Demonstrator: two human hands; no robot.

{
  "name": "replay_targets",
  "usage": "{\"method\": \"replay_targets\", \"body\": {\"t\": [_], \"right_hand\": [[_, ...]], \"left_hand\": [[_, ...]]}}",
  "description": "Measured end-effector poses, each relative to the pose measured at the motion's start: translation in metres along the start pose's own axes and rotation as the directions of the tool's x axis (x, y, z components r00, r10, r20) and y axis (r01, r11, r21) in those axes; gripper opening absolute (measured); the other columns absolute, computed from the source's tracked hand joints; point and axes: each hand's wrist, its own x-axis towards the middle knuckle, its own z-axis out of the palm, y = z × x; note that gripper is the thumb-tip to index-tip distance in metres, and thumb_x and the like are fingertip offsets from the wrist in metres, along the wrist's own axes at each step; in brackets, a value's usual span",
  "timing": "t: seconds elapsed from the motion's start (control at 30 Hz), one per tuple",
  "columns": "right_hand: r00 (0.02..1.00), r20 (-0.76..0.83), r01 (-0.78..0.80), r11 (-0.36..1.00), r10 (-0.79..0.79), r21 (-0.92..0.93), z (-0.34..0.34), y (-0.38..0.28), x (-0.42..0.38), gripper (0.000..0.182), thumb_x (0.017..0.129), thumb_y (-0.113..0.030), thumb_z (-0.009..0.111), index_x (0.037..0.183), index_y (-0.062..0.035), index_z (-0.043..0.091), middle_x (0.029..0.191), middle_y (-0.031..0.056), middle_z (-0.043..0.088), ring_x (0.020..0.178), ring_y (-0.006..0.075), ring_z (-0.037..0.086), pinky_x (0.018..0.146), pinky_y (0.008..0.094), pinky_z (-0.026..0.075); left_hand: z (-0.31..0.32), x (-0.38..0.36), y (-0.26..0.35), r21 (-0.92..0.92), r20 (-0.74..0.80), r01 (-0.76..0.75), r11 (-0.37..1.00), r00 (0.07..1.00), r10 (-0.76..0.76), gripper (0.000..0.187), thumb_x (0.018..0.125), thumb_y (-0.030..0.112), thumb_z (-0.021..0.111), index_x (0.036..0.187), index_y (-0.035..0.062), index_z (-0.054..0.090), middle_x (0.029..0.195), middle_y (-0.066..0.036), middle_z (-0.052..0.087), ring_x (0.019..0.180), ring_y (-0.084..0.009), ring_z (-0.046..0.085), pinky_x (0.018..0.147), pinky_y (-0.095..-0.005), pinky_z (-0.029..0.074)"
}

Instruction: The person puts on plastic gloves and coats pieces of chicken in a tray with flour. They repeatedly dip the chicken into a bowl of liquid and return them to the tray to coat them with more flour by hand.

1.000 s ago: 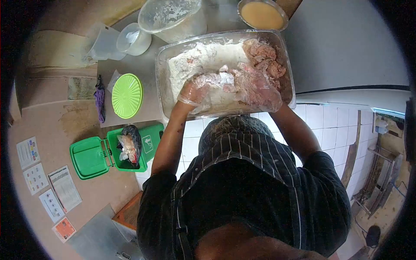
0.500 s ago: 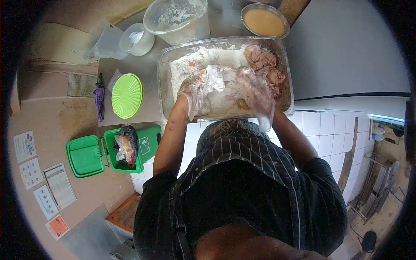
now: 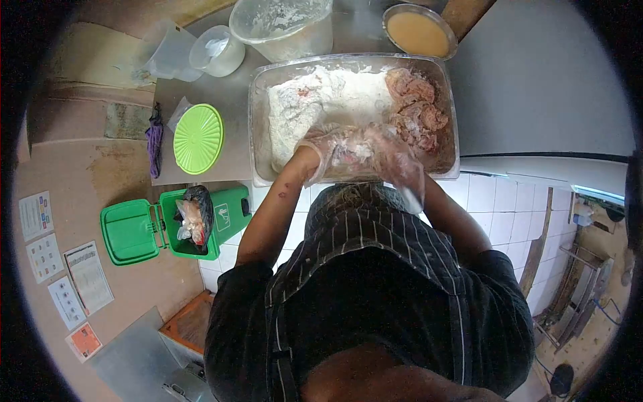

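A large metal pan (image 3: 455, 144) holds white flour (image 3: 291, 107) on its left and a heap of raw, flour-dusted meat pieces (image 3: 418, 110) on its right. Close to the pan's front wall, my left hand (image 3: 323, 144) and my right hand (image 3: 396, 154) face each other, both in loose clear plastic gloves. Between them they grip a flour-coated piece of meat (image 3: 352, 155). The gloves and flour partly hide its shape and my fingertips.
Behind the pan stand a floury plastic bucket (image 3: 288, 43), a small white tub (image 3: 224, 60) and a bowl of tan liquid (image 3: 418, 33). A green lid (image 3: 198, 139) and a purple cloth (image 3: 154, 144) lie left. Below sits an open green bin (image 3: 231, 214).
Both hands have come toward me, from the middle of the pan to its front side, bringing the floured meat piece. They are now closer together.
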Motion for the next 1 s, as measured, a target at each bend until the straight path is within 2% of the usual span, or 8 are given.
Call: {"method": "replay_targets", "body": {"t": [0.13, 0.2, 0.27, 0.37, 0.67, 0.9, 0.97, 1.0], "right_hand": [[1.0, -0.003, 0.001, 0.937, -0.002, -0.35, 0.001, 0.029, -0.005, 0.055, 0.092, -0.036, 0.051, 0.132, -0.0012, 0.037, 0.129, 0.0155, 0.044, 0.118, 0.0269, 0.044, 0.104, 0.0367, 0.033], [0.966, -0.177, -0.161, 0.975, 0.187, 0.152, 0.003, 0.058, -0.014, 0.061, 0.093, -0.047, 0.043, 0.131, -0.0004, 0.038, 0.125, 0.0179, 0.048, 0.116, 0.0293, 0.048, 0.1, 0.0427, 0.038], [0.952, -0.196, -0.132, 0.894, 0.235, 0.429, -0.002, 0.019, -0.003, 0.06, 0.093, -0.046, 0.044, 0.13, -0.0003, 0.04, 0.12, 0.0179, 0.051, 0.112, 0.0317, 0.051, 0.096, 0.0466, 0.041], [0.905, -0.127, -0.103, 0.499, 0.406, 0.861, -0.01, -0.03, 0.014, 0.056, 0.092, -0.046, 0.045, 0.125, -0.0006, 0.045, 0.111, 0.0174, 0.056, 0.107, 0.036, 0.055, 0.091, 0.0529, 0.044], [0.943, -0.098, 0.004, 0.286, 0.317, 0.958, -0.021, -0.069, 0.035, 0.049, 0.094, -0.041, 0.04, 0.127, -0.0038, 0.036, 0.126, 0.0219, 0.043, 0.122, 0.0427, 0.041, 0.098, 0.0598, 0.037], [0.962, -0.106, 0.051, 0.218, 0.253, 0.975, -0.013, -0.111, 0.06, 0.058, 0.095, -0.044, 0.038, 0.135, -0.0037, 0.029, 0.13, 0.0242, 0.039, 0.123, 0.0426, 0.04, 0.099, 0.0592, 0.037], [0.963, -0.064, 0.013, 0.193, 0.26, 0.981, -0.014, -0.1, 0.069, 0.055, 0.093, -0.045, 0.042, 0.129, -0.0042, 0.035, 0.129, 0.0233, 0.039, 0.123, 0.0434, 0.039, 0.096, 0.0637, 0.035], [0.963, -0.024, -0.021, 0.164, 0.268, 0.986, -0.015, -0.092, 0.072, 0.052, 0.091, -0.045, 0.046, 0.123, -0.0046, 0.04, 0.129, 0.0224, 0.04, 0.122, 0.0443, 0.039, 0.093, 0.0682, 0.034]], "left_hand": [[-0.008, 0.005, 0.005, 0.199, 0.064, -0.141, 0.97, 0.989, 0.131, 0.031, 0.089, 0.022, 0.057, 0.112, 0.0008, 0.059, 0.106, -0.01, 0.063, 0.094, -0.02, 0.061, 0.081, -0.0315, 0.049], [-0.036, 0.025, 0.0, 0.32, 0.087, -0.268, 0.909, 0.963, 0.254, 0.036, 0.089, 0.025, 0.057, 0.116, 0.0002, 0.057, 0.112, -0.012, 0.062, 0.1, -0.0228, 0.06, 0.086, -0.034, 0.049], [-0.079, 0.054, -0.007, 0.961, 0.006, -0.14, 0.239, 0.873, 0.488, 0.056, 0.083, 0.038, 0.062, 0.124, 0.0007, 0.051, 0.123, -0.016, 0.056, 0.11, -0.0281, 0.055, 0.093, -0.0372, 0.044], [-0.054, 0.043, -0.003, 0.974, -0.148, 0.213, -0.075, 0.852, 0.502, 0.074, 0.077, 0.046, 0.064, 0.132, 0.0016, 0.043, 0.132, -0.018, 0.048, 0.118, -0.031, 0.049, 0.099, -0.037, 0.039], [-0.077, 0.032, -0.001, 0.618, -0.058, -0.376, 0.691, 0.854, 0.516, 0.067, 0.073, 0.014, 0.073, 0.131, 0.0008, 0.042, 0.129, -0.014, 0.051, 0.115, -0.0223, 0.052, 0.097, -0.0319, 0.041], [-0.049, 0.011, 0.008, 0.38, 0.131, -0.594, 0.709, 0.793, 0.595, 0.045, 0.077, 0.011, 0.068, 0.119, 0.0011, 0.054, 0.117, -0.013, 0.059, 0.107, -0.0253, 0.056, 0.095, -0.0351, 0.042], [-0.042, 0.016, 0.007, 0.844, 0.469, -0.485, -0.227, 0.464, 0.752, 0.042, 0.078, 0.011, 0.066, 0.118, 0.0033, 0.055, 0.116, -0.013, 0.058, 0.11, -0.0277, 0.053, 0.098, -0.0373, 0.039], [-0.038, 0.016, 0.004, 0.844, 0.467, -0.486, -0.225, 0.463, 0.753, 0.042, 0.078, 0.011, 0.066, 0.118, 0.0033, 0.055, 0.116, -0.013, 0.058, 0.11, -0.0277, 0.053, 0.098, -0.0373, 0.039]]}}
